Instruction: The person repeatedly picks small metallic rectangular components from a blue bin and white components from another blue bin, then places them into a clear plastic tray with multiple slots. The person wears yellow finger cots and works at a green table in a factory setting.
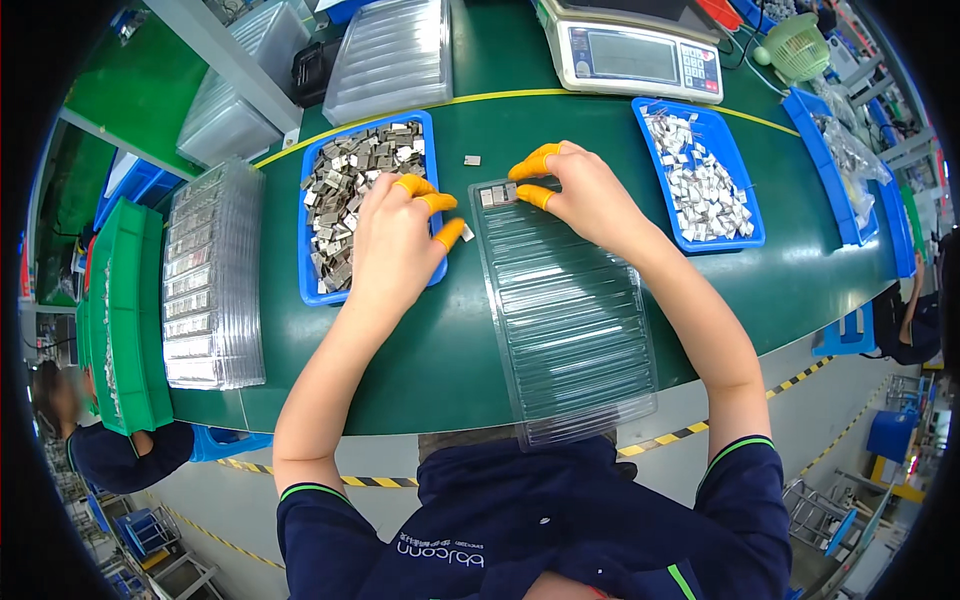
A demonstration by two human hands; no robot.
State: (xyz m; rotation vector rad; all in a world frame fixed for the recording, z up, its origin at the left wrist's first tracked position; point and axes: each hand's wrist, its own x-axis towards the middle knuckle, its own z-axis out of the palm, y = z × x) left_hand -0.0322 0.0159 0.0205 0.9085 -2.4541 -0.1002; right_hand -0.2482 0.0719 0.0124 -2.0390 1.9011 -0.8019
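My left hand point(395, 240), with yellow finger cots, is over the right edge of a blue tray point(432, 150) heaped with small silvery metal parts point(345, 190). Its thumb and forefinger are apart, with one loose metal part point(468, 233) by the thumb tip. My right hand point(585, 190), also in yellow finger cots, pinches a small metal part point(511, 191) at the top slot of a clear ribbed plastic tray point(570, 320). A few like parts point(492, 196) lie side by side there. Another single part point(472, 160) rests on the green table.
At right, a second blue tray point(641, 150) holds whitish small parts. A digital scale point(640, 55) stands at the back. Stacked clear trays point(215, 280) and a green bin point(140, 310) are at left; more trays point(395, 60) stand at the back. People sit at both sides.
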